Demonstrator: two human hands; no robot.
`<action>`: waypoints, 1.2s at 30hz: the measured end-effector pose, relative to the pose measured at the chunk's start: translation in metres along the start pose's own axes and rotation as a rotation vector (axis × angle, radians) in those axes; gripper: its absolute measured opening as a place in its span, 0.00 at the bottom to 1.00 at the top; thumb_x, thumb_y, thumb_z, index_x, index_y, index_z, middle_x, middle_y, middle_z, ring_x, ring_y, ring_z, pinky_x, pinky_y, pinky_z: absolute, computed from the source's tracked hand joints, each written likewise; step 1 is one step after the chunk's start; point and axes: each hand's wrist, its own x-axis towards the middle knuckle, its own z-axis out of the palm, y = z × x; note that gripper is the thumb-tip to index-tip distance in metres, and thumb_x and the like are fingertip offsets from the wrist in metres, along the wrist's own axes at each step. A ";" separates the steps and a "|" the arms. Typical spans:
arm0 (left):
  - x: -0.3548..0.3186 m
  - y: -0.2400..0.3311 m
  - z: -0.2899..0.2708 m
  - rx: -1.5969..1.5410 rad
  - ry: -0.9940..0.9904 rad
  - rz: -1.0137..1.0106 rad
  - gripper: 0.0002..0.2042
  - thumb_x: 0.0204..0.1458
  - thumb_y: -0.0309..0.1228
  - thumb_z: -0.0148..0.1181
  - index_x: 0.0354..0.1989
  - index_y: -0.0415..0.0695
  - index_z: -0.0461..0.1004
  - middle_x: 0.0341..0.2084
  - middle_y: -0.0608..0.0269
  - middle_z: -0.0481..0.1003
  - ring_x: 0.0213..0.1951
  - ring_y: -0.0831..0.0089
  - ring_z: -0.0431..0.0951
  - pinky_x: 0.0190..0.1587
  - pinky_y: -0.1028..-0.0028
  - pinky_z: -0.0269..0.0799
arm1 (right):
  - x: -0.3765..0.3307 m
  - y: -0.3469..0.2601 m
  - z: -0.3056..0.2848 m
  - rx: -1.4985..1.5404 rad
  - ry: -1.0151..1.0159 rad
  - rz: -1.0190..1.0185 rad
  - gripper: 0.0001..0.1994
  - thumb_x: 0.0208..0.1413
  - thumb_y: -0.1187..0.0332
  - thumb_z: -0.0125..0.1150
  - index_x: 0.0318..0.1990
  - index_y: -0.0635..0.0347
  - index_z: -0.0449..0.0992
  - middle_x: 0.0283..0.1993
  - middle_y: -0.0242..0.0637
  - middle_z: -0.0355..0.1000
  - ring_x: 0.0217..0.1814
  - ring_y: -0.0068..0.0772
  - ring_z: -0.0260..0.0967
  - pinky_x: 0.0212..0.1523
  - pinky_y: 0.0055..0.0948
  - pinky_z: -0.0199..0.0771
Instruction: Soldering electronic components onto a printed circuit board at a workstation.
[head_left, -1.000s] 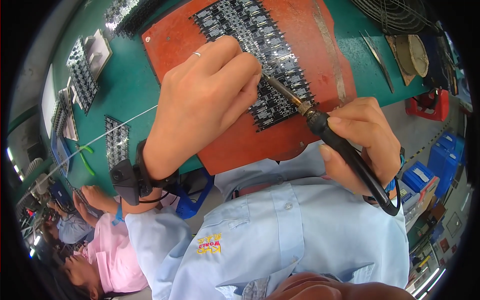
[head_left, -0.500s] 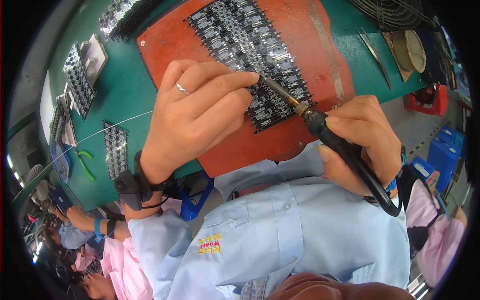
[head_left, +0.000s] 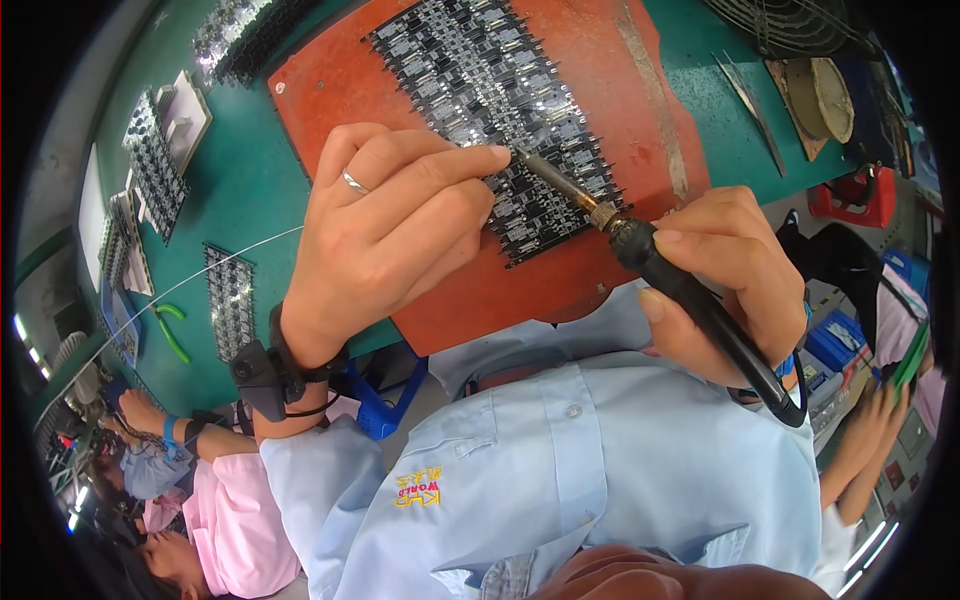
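Note:
A panel of black circuit boards (head_left: 470,60) lies on a red mat (head_left: 330,95). My right hand (head_left: 745,270) grips the black handle of a soldering iron (head_left: 708,325), its metal tip slanting down to the middle of the panel. Pinched fingers of my left hand (head_left: 385,225) are just left of that tip, over the boards. Thin solder wire (head_left: 228,258) runs from the left into this hand; its end at the fingertips is too small to make out.
On the green table, more board panels (head_left: 232,305) and green-handled pliers (head_left: 170,330) lie to the left. Tweezers (head_left: 755,115) and a round tan container (head_left: 828,100) are at right, below a wire coil stand (head_left: 780,25). Co-workers sit at both sides.
My left hand has shifted slightly left, and its fingertips are a little farther from the iron's tip. The panel and mat have slid slightly left. At right, a co-worker's hands have come into view.

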 end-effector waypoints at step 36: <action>-0.017 0.025 0.000 -0.054 0.005 -0.068 0.09 0.41 0.22 0.67 0.31 0.43 0.76 0.42 0.65 0.81 0.40 0.67 0.78 0.42 0.68 0.70 | -0.028 0.004 0.004 0.104 0.178 0.062 0.17 0.47 0.76 0.71 0.45 0.71 0.75 0.38 0.50 0.78 0.36 0.40 0.74 0.38 0.33 0.73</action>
